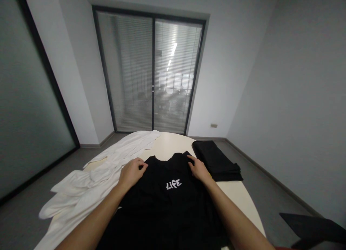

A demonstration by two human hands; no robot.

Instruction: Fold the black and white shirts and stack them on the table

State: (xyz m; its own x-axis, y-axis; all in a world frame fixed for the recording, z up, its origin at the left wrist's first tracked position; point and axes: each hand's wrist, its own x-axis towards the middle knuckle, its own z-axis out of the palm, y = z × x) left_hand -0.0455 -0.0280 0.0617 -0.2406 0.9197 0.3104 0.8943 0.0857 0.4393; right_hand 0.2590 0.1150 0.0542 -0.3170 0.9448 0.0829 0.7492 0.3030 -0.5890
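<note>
A black T-shirt [173, 210] lies spread over the table in front of me, its neckline at the far side and white lettering [173, 184] on it. My left hand [133, 173] is at the shirt's left shoulder, thumb and index finger pinched together on the fabric edge. At the opposite shoulder, my right hand [199, 169] has its fingers closed on the cloth near the corner. The near part of the shirt runs out of the bottom of the view.
White garments [108, 167] lie in loose layers along the table's left side. Folded black clothes [216, 159] are stacked at the right, close to my right hand. The pale table [170, 141] has a rounded edge. A dark chair-like shape [313, 226] is at the lower right.
</note>
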